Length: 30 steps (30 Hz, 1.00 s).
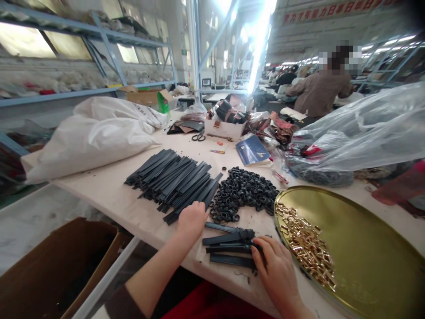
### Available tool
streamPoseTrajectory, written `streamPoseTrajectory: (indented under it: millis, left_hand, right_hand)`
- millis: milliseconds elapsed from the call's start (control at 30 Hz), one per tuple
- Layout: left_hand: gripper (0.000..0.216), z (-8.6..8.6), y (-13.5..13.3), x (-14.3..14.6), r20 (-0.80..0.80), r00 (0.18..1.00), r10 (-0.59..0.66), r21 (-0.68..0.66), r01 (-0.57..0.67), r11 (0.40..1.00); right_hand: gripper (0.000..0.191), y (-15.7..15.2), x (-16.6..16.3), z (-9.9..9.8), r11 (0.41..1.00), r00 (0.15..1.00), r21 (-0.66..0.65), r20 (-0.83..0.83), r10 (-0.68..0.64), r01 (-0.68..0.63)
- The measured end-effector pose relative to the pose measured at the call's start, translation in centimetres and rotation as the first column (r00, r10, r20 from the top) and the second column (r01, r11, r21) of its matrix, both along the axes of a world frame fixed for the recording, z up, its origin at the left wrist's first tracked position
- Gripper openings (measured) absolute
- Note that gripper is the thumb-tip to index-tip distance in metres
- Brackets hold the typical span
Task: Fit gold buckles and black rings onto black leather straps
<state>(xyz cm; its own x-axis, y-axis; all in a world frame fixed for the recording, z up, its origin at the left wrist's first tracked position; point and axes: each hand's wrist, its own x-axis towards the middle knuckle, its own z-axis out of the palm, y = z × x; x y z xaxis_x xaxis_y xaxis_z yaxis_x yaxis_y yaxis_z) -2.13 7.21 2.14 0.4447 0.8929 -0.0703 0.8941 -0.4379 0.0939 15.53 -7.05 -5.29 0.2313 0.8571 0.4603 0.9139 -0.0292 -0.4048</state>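
Note:
My left hand (193,218) is closed at the near right end of a pile of flat black strips (171,175). One strip (212,192) runs up from its fingers, which are partly hidden. Lower right, my right hand (275,262) pinches the right end of a black strap (229,249), lying among several others at the table's front edge. Beyond the hands lies a heap of small black loops (244,190). To the right, a round gold-coloured tray (361,235) holds many small gold metal buckles (310,246).
A white sack (99,128) lies on the table's left; an open cardboard box (83,266) stands below. Farther back are scissors (198,137), a blue booklet (253,149), a filled white box (224,128) and a clear plastic bag (361,133). A person (318,91) sits beyond.

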Motion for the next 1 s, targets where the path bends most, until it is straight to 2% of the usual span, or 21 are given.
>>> streamPoseTrajectory:
  millis: [100,233,367,467,533,600,667,733,767,800,833,867,900,933,1000]
  left_hand:
    - [0.021,-1.1,1.4,-0.5,-0.044,0.996,0.078,0.001,-0.078,0.997]
    - [0.017,-1.5,0.9,-0.9,-0.033,0.992,0.118,0.020,-0.117,0.993]
    - [0.021,0.9,-1.8,-1.9,0.050,0.994,0.098,0.062,-0.101,0.993]
    - [0.019,3.8,-5.1,-2.9,0.234,0.970,-0.071,0.085,0.052,0.995]
    - [0.016,5.5,-7.2,-3.5,0.386,0.900,-0.204,0.070,0.192,0.979]
    - [0.011,6.8,-8.7,-3.8,0.579,0.779,-0.239,0.006,0.290,0.957]
    - [0.013,7.4,-9.4,-3.7,0.773,0.624,-0.113,-0.136,0.337,0.931]
    - [0.019,7.3,-9.3,-3.1,0.864,0.485,0.135,-0.336,0.356,0.872]
    - [0.022,7.0,-9.1,-2.8,0.863,0.432,0.260,-0.429,0.359,0.829]
    - [0.024,6.6,-8.9,-2.4,0.842,0.394,0.368,-0.509,0.354,0.785]
    - [0.027,6.1,-8.6,-2.0,0.812,0.368,0.453,-0.571,0.342,0.747]
    - [0.028,5.5,-8.2,-1.6,0.784,0.350,0.513,-0.616,0.329,0.716]
    - [0.030,5.0,-7.9,-1.3,0.759,0.334,0.559,-0.649,0.321,0.690]
    - [0.031,4.4,-7.6,-1.0,0.736,0.325,0.594,-0.676,0.318,0.665]
    - [0.031,3.5,-7.0,-0.6,0.696,0.318,0.644,-0.718,0.325,0.616]
  right_hand:
    - [0.025,-0.2,0.0,-0.6,1.000,0.999,0.012,0.036,-0.010,0.010]
    - [0.023,-0.9,0.1,0.0,0.999,0.998,0.042,0.057,-0.013,0.010]
    - [0.024,-1.2,-0.1,2.7,0.993,0.997,0.120,0.082,-0.009,-0.001]
    - [0.032,-1.0,-1.5,5.7,0.990,0.990,0.133,0.138,0.025,-0.044]
    - [0.029,-1.0,-3.2,7.8,0.990,0.985,0.080,0.143,0.100,-0.112]
    - [0.018,-1.2,-5.0,9.6,0.976,0.975,0.015,0.042,0.218,-0.219]
    - [0.018,-1.8,-6.6,10.7,0.918,0.910,-0.045,-0.163,0.382,-0.393]
    - [0.021,-2.0,-6.9,11.2,0.814,0.780,-0.079,-0.349,0.519,-0.576]
    - [0.023,-1.9,-6.5,11.1,0.780,0.741,-0.095,-0.401,0.539,-0.618]
    - [0.024,-1.4,-5.6,10.8,0.785,0.750,-0.123,-0.415,0.514,-0.607]
    - [0.024,-0.6,-4.3,10.3,0.830,0.805,-0.158,-0.391,0.446,-0.536]
    - [0.024,0.6,-2.7,9.7,0.893,0.883,-0.199,-0.340,0.324,-0.404]
    - [0.023,1.9,-0.9,9.0,0.954,0.961,-0.222,-0.234,0.150,-0.203]
    - [0.020,3.3,1.0,8.2,0.975,0.993,-0.221,-0.118,-0.009,-0.018]
    - [0.017,6.3,4.5,6.7,0.970,0.992,-0.217,-0.045,-0.118,0.105]
